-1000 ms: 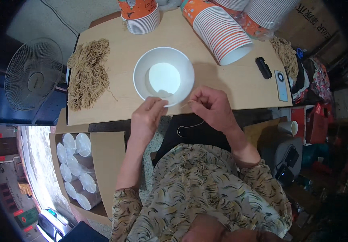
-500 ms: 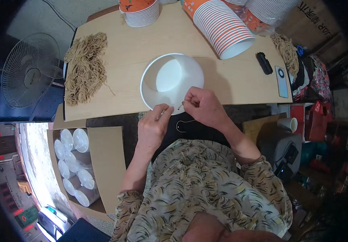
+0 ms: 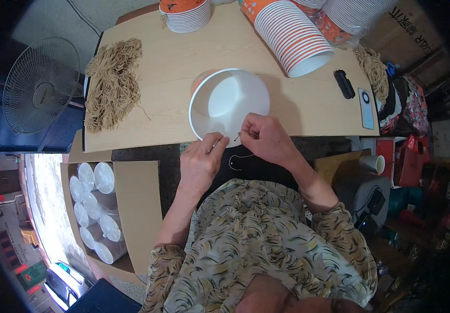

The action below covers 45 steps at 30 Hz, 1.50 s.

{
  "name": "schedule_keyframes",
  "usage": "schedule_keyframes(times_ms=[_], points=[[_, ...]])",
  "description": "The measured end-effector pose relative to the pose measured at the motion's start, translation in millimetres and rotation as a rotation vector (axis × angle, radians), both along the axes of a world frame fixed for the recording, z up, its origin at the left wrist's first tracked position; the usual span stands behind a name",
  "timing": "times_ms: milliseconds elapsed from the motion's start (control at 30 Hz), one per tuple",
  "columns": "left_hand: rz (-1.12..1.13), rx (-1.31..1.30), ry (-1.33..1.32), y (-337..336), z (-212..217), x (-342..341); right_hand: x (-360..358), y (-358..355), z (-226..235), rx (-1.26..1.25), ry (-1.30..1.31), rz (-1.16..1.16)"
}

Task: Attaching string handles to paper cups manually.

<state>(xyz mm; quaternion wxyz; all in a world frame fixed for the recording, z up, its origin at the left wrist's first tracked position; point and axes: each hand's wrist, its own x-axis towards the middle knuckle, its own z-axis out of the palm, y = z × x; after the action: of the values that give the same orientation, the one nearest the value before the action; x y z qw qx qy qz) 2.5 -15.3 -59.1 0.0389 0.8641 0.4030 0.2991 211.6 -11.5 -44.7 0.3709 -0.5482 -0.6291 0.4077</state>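
A big white paper tub [image 3: 253, 86] lies tilted at the table's near edge, its open mouth toward me. At the near part of its rim my left hand [image 3: 201, 159] has thumb and fingers pinched together; what lies between them is too small to make out. Just right of it, my right hand [image 3: 269, 138] is closed in a pinch on a thin cord, whose short dark tip sticks out toward the rim. Below this hand a length of pale cord [image 3: 232, 163] hangs in a curve against dark cloth on my lap.
On the table [image 3: 167, 99] lie a heap of tan cords [image 3: 113, 86], nested paper tubs [image 3: 293, 39], a black object [image 3: 344, 83] and a phone [image 3: 366, 108]. A carton of clear-lidded cups [image 3: 136, 208] stands at lower left, a fan [image 3: 42, 96] beyond it.
The view has shifted slightly, so the table things sit a little further right. Both hands keep their pinch at the tub's rim, with barely any movement between them.
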Motion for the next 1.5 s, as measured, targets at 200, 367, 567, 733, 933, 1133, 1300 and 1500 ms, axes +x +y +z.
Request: schedule_keyframes(times_ms=[200, 367, 567, 733, 933, 1133, 1300, 1500], points=[[-0.021, -0.029, -0.021, 1, 4, 1, -1, 2, 1, 0.002, -0.094, 0.007], [-0.009, -0.121, -0.009, 3, 10, 6, -2, 4, 3, 0.034, -0.334, 0.061], [-0.028, -0.287, -0.038, 16, 26, 1, -5, 10, 18, 0.103, -0.416, 0.067], [-0.021, -0.361, -0.158, 29, 32, -3, -1, 12, 28, 0.067, -0.087, -0.039], [-0.003, -0.403, -0.28, 34, 37, 1, -7, -5, -6, -0.016, 0.276, -0.21], [-0.006, -0.395, -0.299, 34, 33, 2, -33, -6, -30, -0.134, 0.427, -0.236], [-0.01, -0.374, -0.288, 35, 32, 2, -41, -3, -29, -0.189, 0.576, -0.267], [-0.024, -0.43, -0.296, 38, 37, -2, -18, -11, -35, -0.195, 0.638, -0.176]])
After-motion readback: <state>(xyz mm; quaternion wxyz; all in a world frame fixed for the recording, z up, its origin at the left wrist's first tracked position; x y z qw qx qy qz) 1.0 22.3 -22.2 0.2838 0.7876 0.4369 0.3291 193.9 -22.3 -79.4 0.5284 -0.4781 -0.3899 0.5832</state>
